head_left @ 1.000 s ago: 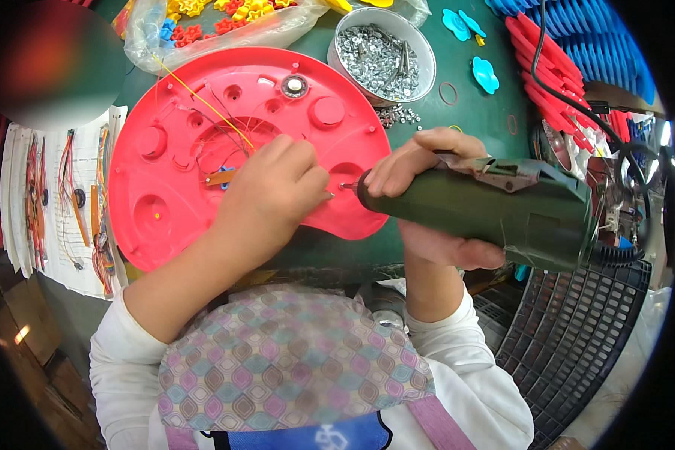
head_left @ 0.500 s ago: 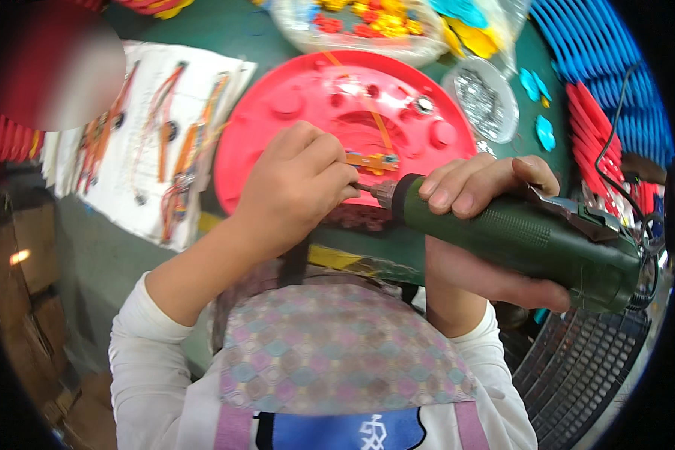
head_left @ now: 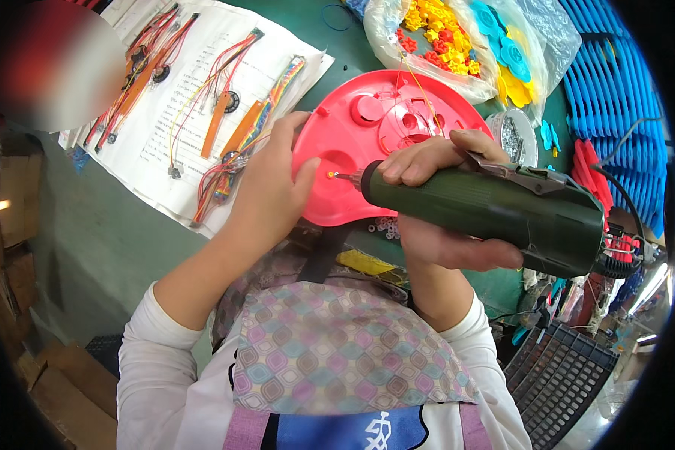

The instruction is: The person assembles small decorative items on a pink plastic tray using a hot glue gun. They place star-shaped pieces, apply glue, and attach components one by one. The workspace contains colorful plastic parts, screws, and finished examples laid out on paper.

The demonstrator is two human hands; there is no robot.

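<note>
My right hand [head_left: 435,161] is wrapped round a dark green electric screwdriver [head_left: 487,214], which lies nearly level and points left. Its bit reaches a small yellowish spot at the left end of a pink-red plastic shell [head_left: 356,135]; whether the tip touches a screw there is too small to tell. The shell has round recesses and raised rings, and thin wires rise from it. With thumb on top and fingers at the edge, my left hand [head_left: 274,169] grips the shell's left rim. The screwdriver and right hand hide the shell's near right part.
Wired parts [head_left: 221,120] lie on paper sheets [head_left: 195,60] at left. Beyond the shell stand a bag of small yellow and red pieces [head_left: 446,45] and a bowl of metal screws [head_left: 514,135]. Blue plastic parts [head_left: 615,112] are stacked at right. A black crate [head_left: 559,375] stands below.
My left hand has left the bit's tip and now holds the shell's rim. The shell has turned, and the bit now meets its left end. The screwdriver has shifted slightly left and up.
</note>
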